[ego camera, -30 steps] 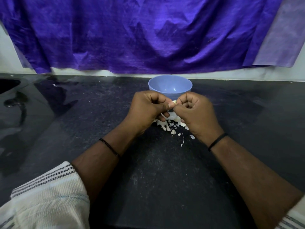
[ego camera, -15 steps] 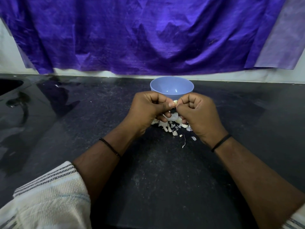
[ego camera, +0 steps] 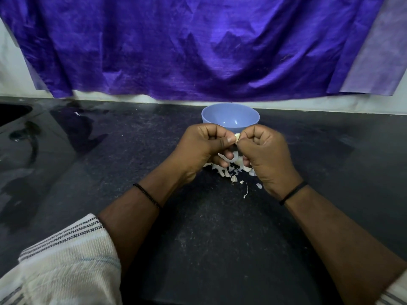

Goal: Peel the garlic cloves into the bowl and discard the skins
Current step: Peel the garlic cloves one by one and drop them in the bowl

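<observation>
Garlic clove sat pinched between both sets of curled fingers, left hand and right hand meeting just in front of the blue bowl. Loose skins lay heaped on the dark bench beneath the hands.

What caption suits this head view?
Both hands, left and right, pinch a garlic clove before a blue bowl.

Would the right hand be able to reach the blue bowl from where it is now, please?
Probably yes: the right hand is just in front of the bowl with nothing between them, though it is busy pinching the garlic clove.
</observation>
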